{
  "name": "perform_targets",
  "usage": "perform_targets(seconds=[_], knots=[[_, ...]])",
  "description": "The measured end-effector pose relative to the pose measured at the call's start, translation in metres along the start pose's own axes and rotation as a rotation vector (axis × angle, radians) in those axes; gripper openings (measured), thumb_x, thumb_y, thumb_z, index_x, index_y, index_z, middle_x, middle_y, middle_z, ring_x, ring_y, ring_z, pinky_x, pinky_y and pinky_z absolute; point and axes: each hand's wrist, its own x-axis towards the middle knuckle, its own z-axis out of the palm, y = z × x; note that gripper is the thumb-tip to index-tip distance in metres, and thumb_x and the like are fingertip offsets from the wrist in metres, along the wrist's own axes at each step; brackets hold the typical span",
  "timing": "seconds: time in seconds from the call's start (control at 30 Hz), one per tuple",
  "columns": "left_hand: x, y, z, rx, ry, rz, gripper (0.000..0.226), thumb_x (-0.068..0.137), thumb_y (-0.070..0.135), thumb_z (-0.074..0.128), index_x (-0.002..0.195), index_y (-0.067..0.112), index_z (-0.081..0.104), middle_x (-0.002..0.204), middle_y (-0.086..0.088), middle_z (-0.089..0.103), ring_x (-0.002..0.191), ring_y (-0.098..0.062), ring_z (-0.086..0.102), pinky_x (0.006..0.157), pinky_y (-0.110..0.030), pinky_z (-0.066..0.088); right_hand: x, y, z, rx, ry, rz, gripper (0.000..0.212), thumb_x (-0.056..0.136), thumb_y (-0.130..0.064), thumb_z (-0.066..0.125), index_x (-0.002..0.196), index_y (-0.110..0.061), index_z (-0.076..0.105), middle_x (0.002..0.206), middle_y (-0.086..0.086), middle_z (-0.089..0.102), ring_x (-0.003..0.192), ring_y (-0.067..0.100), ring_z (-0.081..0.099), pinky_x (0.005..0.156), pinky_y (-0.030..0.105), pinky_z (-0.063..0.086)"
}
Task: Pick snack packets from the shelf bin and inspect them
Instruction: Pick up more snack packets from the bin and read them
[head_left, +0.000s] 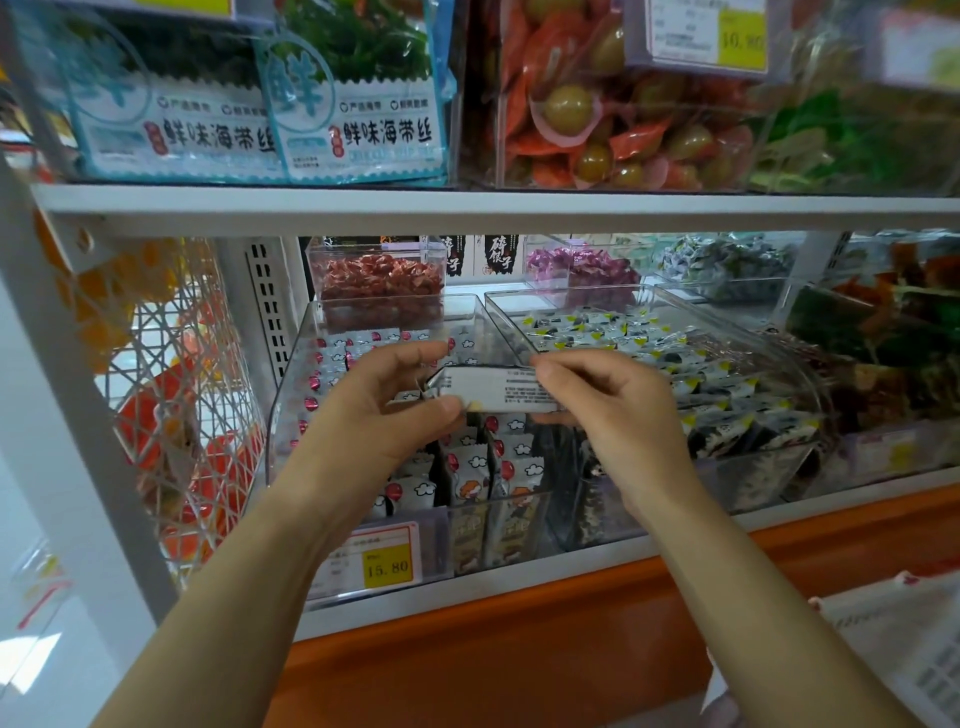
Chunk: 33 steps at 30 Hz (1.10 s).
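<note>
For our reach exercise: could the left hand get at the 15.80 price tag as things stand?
Likely yes, once freed: the left hand pinches the packet with the right hand, but the price tag faces outward, uncovered.

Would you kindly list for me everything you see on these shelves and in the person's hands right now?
left bin: one, clear, lower shelf, front left
cloud-print packets: many, white with red dots, in the left bin
right bin: one, clear, beside the left bin
yellow-cornered packets: many, black and white, in the right bin
snack packet: one, white with small black print, held in front of the bins
price tag: one, yellow, reads 15.80, on the left bin's front
seaweed packs: two, blue and white, upper shelf, left
wire basket: one, white, left of the shelf
left hand: pinches the snack packet's left end
right hand: pinches the snack packet's right end
</note>
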Motion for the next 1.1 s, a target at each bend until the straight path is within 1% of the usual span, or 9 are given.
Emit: perform_targets(seconds=[0.17, 0.3, 0.47, 0.6, 0.73, 0.87, 0.97, 1.03, 1.1], knots=[[-0.001, 0.003, 0.002, 0.093, -0.019, 0.059, 0.046, 0.078, 0.003, 0.067, 0.114, 0.031, 0.062, 0.108, 0.005, 0.057, 0.086, -0.015, 0.068, 0.073, -0.012, 0.051, 0.002, -0.003, -0.003, -0.014, 0.048, 0.016, 0.016, 0.082, -0.021, 0.068, 0.068, -0.028, 0.073, 0.072, 0.002, 0.069, 0.071, 0.017, 0.065, 0.070, 0.046, 0.057], [-0.003, 0.005, 0.005, 0.214, -0.045, 0.059, 0.044, 0.080, 0.006, 0.068, 0.111, 0.036, 0.062, 0.109, 0.005, 0.060, 0.094, -0.017, 0.064, 0.080, -0.020, 0.054, 0.003, -0.002, -0.004, -0.078, 0.073, -0.016, 0.020, 0.086, -0.020, 0.065, 0.066, -0.019, 0.070, 0.070, 0.013, 0.066, 0.072, 0.030, 0.063, 0.066, 0.051, 0.052], [-0.004, 0.007, 0.009, 0.215, -0.027, -0.001, 0.020, 0.073, 0.029, 0.071, 0.093, 0.028, 0.068, 0.091, -0.005, 0.068, 0.074, -0.010, 0.063, 0.068, -0.021, 0.050, 0.001, -0.003, -0.005, -0.165, 0.006, -0.117, 0.019, 0.087, -0.018, 0.064, 0.072, -0.009, 0.072, 0.065, 0.009, 0.066, 0.063, 0.022, 0.060, 0.058, 0.034, 0.049], [-0.002, 0.008, 0.010, 0.259, 0.017, 0.018, 0.006, 0.079, 0.021, 0.069, 0.075, 0.016, 0.070, 0.075, -0.006, 0.067, 0.059, -0.006, 0.056, 0.051, -0.014, 0.044, 0.002, -0.003, -0.006, -0.188, -0.076, -0.147, 0.022, 0.087, -0.017, 0.064, 0.065, -0.016, 0.069, 0.049, -0.009, 0.055, 0.048, 0.002, 0.047, 0.050, 0.011, 0.035], [-0.001, 0.010, 0.003, 0.241, 0.001, -0.011, 0.015, 0.078, 0.020, 0.069, 0.067, 0.010, 0.072, 0.062, -0.004, 0.065, 0.053, -0.010, 0.055, 0.051, -0.018, 0.048, 0.003, -0.002, -0.010, -0.175, -0.151, -0.134, 0.020, 0.086, -0.017, 0.064, 0.071, -0.008, 0.073, 0.058, 0.011, 0.061, 0.052, 0.012, 0.050, 0.051, 0.018, 0.037], [-0.003, 0.011, -0.001, 0.324, 0.006, 0.031, 0.012, 0.078, 0.022, 0.069, 0.068, 0.018, 0.075, 0.073, -0.003, 0.071, 0.062, -0.013, 0.064, 0.054, -0.016, 0.052, 0.002, -0.003, -0.011, -0.182, -0.180, -0.126, 0.017, 0.086, -0.017, 0.064, 0.074, -0.011, 0.074, 0.061, 0.005, 0.064, 0.053, 0.003, 0.051, 0.051, 0.012, 0.038], [-0.003, 0.011, 0.000, 0.322, 0.036, 0.047, 0.016, 0.081, 0.022, 0.067, 0.067, 0.019, 0.074, 0.066, 0.000, 0.068, 0.049, -0.001, 0.057, 0.046, -0.009, 0.044, 0.002, -0.002, -0.010, -0.179, -0.159, -0.126, 0.016, 0.087, -0.018, 0.064, 0.074, -0.015, 0.073, 0.063, 0.002, 0.065, 0.056, 0.004, 0.055, 0.053, 0.015, 0.040], [-0.003, 0.010, 0.001, 0.296, 0.003, 0.029, 0.017, 0.081, 0.029, 0.064, 0.071, 0.019, 0.073, 0.060, 0.002, 0.062, 0.052, -0.004, 0.056, 0.052, -0.014, 0.050, 0.002, -0.002, -0.008, -0.182, -0.122, -0.140, 0.015, 0.087, -0.018, 0.063, 0.076, -0.016, 0.072, 0.065, -0.001, 0.066, 0.059, 0.006, 0.057, 0.056, 0.018, 0.043], [-0.004, 0.009, 0.002, 0.320, -0.073, 0.016, 0.017, 0.074, 0.039, 0.065, 0.082, 0.026, 0.071, 0.071, 0.006, 0.066, 0.062, -0.008, 0.062, 0.061, -0.020, 0.056, 0.003, -0.001, -0.007, -0.194, -0.086, -0.142, 0.016, 0.087, -0.019, 0.062, 0.075, -0.013, 0.070, 0.067, 0.002, 0.066, 0.064, 0.014, 0.060, 0.061, 0.028, 0.049]])
